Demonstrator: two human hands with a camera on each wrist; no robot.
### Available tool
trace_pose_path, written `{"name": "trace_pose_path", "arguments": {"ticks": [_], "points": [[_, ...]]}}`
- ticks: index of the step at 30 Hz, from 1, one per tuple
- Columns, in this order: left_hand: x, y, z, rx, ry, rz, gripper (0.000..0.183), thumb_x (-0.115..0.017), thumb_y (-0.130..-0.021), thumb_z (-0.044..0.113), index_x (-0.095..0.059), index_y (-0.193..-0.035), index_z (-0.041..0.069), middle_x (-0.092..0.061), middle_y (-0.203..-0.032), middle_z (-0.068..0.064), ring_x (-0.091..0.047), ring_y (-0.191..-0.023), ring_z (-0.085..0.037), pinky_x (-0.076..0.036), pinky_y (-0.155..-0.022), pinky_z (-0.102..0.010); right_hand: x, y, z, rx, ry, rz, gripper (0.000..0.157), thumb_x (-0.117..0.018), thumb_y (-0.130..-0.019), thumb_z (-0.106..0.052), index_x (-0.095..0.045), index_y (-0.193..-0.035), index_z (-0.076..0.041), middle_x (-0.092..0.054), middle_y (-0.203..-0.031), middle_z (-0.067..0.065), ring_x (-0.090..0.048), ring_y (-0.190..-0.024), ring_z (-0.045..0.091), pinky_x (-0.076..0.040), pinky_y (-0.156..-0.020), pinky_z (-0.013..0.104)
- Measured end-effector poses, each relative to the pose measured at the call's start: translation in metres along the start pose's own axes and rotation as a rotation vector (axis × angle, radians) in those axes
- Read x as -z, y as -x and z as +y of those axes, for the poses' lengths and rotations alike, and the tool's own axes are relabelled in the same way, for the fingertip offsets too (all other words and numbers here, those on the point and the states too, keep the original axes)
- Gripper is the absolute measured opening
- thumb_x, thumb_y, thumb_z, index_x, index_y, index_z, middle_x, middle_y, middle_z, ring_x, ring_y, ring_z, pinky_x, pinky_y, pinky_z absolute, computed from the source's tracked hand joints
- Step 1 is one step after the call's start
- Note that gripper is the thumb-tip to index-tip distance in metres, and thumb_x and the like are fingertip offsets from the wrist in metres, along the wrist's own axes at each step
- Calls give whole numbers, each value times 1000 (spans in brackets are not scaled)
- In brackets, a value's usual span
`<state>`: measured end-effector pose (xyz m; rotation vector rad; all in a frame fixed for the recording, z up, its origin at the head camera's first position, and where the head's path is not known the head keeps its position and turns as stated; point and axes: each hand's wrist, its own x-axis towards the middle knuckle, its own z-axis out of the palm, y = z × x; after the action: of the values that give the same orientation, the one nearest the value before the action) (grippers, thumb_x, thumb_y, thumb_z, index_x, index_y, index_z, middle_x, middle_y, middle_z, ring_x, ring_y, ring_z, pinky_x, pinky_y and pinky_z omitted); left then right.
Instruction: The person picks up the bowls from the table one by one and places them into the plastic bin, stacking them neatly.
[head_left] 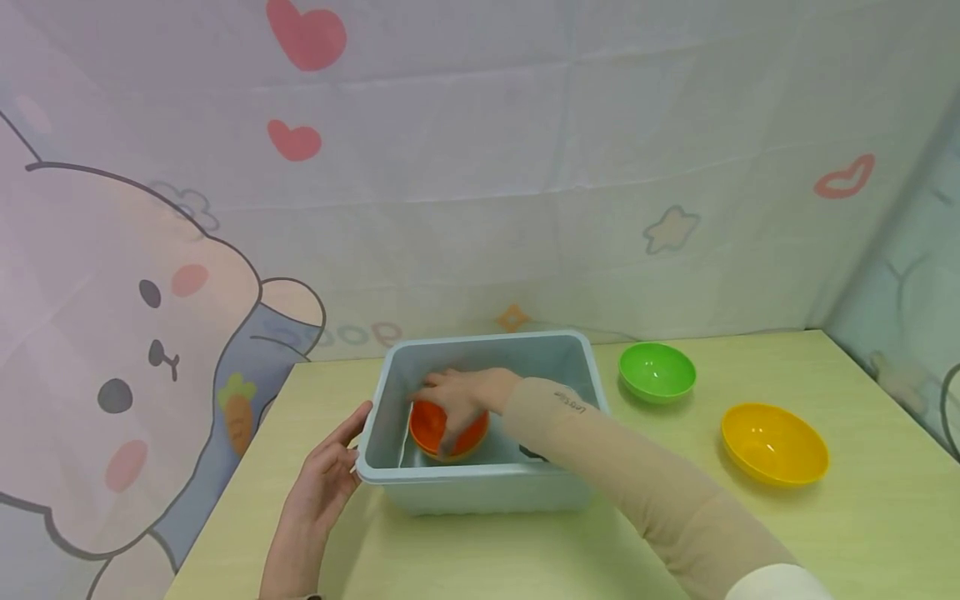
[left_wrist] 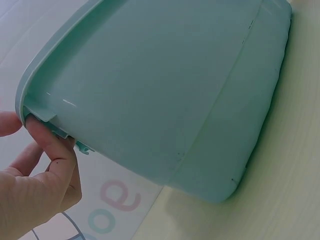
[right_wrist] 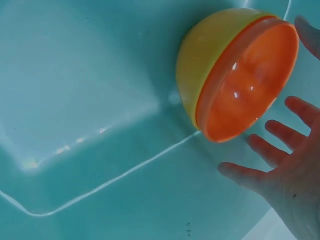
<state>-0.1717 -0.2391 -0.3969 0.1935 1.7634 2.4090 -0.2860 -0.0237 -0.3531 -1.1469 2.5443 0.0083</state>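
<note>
A light blue-green plastic bin (head_left: pixel 487 493) stands on the table. Its left rim is pinched between the thumb and fingers of my left hand (head_left: pixel 321 485), seen closer in the left wrist view at the bin's lip (left_wrist: pixel 22 95). My right hand (head_left: pixel 467 395) is down inside the bin, over an orange bowl (head_left: pixel 427 427). That orange bowl sits nested in a yellow bowl (right_wrist: pixel 204 55) on the bin floor. In the right wrist view the right hand (right_wrist: pixel 292 167) has its fingers spread beside the bowls, apart from them.
To the bin's right, a green bowl (head_left: pixel 657 372) and a larger yellow-orange bowl (head_left: pixel 774 446) stand on the table (head_left: pixel 480 558). A patterned cloth (head_left: pixel 465 208) hangs behind. A small dark thing (head_left: pixel 531 453) in the bin is mostly hidden by the right sleeve.
</note>
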Motion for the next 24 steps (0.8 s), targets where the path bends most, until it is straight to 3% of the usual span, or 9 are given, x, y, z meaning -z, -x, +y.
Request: {"name": "trace_pose_path", "arguments": {"ticks": [10, 16, 24], "points": [[0, 0, -1, -13, 6, -20, 58, -33, -88, -4, -61, -128, 27, -56, -130, 15, -52, -110, -6, -43, -89, -26, 8, 6, 3, 1, 4, 14, 82, -72, -79, -44, -35, -149, -27, -35, -151, 2, -37, -136, 24, -39, -107, 42], [1, -1, 0, -7, 16, -23, 59, -33, -88, -5, -61, -128, 28, -56, -130, 16, -52, -109, -5, -43, -88, -25, 15, 13, 1, -14, -8, -7, 79, -71, -80, -45, -36, -149, -26, -32, -155, 4, -34, -140, 25, -35, -111, 44], [0, -1, 0, -8, 9, -24, 60, -32, -88, -5, -62, -127, 30, -57, -129, 17, -52, -109, -4, -44, -87, -25, 20, 18, 1, -5, 10, 9, 73, -70, -83, -43, -41, -146, -21, -37, -154, 6, -36, -140, 24, -32, -114, 39]]}}
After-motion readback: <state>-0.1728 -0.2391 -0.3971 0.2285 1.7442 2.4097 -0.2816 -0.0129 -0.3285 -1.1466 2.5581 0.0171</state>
